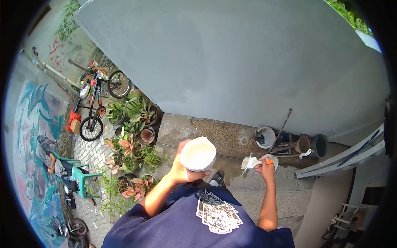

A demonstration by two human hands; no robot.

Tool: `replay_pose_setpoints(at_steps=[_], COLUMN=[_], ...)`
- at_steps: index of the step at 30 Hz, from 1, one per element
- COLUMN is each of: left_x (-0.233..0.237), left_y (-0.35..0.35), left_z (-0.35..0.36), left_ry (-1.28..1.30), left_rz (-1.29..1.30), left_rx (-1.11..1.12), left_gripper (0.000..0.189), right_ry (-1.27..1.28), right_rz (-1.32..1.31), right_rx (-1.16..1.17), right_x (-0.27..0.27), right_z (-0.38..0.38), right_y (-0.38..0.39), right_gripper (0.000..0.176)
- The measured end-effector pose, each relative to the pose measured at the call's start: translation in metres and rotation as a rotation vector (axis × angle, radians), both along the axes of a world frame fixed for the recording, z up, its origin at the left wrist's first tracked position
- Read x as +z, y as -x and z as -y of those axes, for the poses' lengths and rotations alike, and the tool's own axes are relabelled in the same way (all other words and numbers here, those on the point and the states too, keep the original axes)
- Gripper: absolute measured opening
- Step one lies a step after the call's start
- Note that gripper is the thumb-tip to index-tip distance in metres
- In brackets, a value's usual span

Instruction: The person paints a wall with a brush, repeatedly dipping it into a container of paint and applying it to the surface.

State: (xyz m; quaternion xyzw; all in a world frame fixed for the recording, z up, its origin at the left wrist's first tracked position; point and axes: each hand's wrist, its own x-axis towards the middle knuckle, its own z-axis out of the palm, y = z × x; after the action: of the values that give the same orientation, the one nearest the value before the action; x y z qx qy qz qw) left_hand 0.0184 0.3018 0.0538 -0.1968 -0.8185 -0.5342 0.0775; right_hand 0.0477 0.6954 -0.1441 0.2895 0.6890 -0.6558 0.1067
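My left hand (178, 168) is wrapped round a white tub (198, 154), held upright in front of my chest. Its inside is bright white, and glare hides how full it is. In my right hand (264, 167) is a paintbrush (251, 163) with an orange-tipped handle. White bristles point left, away from the tub. Behind this hand shows a pale round thing (271, 159), partly covered. Before me rises a large grey wall (248, 58), apart from both hands.
At the wall's foot stand a paint-smeared bucket (265, 137), a tray with tools, and dark pots (319, 146). A ladder (343, 153) leans at right. Potted plants (130, 151) and a bicycle (95, 99) are at left; a person sits on a green chair (84, 182).
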Motion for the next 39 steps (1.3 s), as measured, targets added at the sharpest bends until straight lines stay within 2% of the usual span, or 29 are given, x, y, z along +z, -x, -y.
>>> replay_pose_setpoints(at_steps=[2,3,8,10,12,14,16,17,21,24,27,30,32,33,34,36,39], left_x=[0.002,-0.005,0.034,0.035,0.027,0.029,0.042,0.030,0.039,0.046,0.042,0.041,0.045,0.046,0.045,0.042,0.036], left_y=[-0.019,-0.031,-0.058,-0.064,-0.066,-0.067,-0.069,-0.066,-0.068,-0.072,-0.073,-0.077,-0.079,-0.080,-0.082,-0.086,-0.090], left_z=[0.012,0.013,0.035,0.046,0.060,0.075,0.087,0.090,0.117,0.135,0.146,0.162,0.168,0.171,0.173,0.179,0.180], left_ry=[0.024,-0.152,-0.020,-0.016,-0.160,-0.157,0.103,-0.073,-0.109,-0.121,-0.251,-0.276,-0.260,-0.243,-0.247,-0.151,-0.161], left_rz=[-0.072,0.012,-0.183,-0.218,-0.230,-0.249,-0.293,-0.282,-0.288,-0.263,-0.226,-0.270,-0.275,-0.283,-0.282,-0.185,-0.234], left_rx=[0.049,0.141,0.321,0.355,0.293,0.275,0.307,0.273,0.184,0.124,0.084,0.056,0.061,0.070,0.063,0.125,0.076], left_gripper=[0.097,0.092,0.094,0.094,0.098,0.100,0.099,0.094,0.093,0.097,0.099,0.101,0.103,0.105,0.105,0.107,0.107], right_ry=[0.020,0.111,0.441,0.532,0.586,0.522,0.397,0.340,0.119,0.037,0.006,-0.077,-0.251,-0.225,-0.321,-0.273,-0.334], right_rz=[-0.036,-0.085,-0.349,-0.461,-0.601,-0.745,-0.923,-0.999,-1.191,-1.283,-1.254,-1.255,-1.323,-1.312,-1.397,-1.353,-1.327], right_rx=[0.013,-0.015,-0.003,0.086,0.166,0.262,0.340,0.404,0.636,0.679,0.680,0.683,0.707,0.641,0.760,0.654,0.648], right_x=[0.014,0.026,0.105,0.138,0.179,0.227,0.276,0.301,0.378,0.397,0.410,0.413,0.418,0.420,0.420,0.420,0.415], right_z=[0.018,0.032,0.108,0.126,0.134,0.138,0.144,0.150,0.184,0.205,0.226,0.243,0.245,0.252,0.245,0.256,0.251], right_y=[0.032,0.042,0.065,0.067,0.065,0.059,0.052,0.048,0.023,0.013,-0.001,-0.011,-0.016,-0.021,-0.016,-0.024,-0.024], right_gripper=[0.027,0.028,0.031,0.031,0.031,0.030,0.031,0.033,0.035,0.034,0.033,0.032,0.031,0.032,0.036,0.037,0.039])
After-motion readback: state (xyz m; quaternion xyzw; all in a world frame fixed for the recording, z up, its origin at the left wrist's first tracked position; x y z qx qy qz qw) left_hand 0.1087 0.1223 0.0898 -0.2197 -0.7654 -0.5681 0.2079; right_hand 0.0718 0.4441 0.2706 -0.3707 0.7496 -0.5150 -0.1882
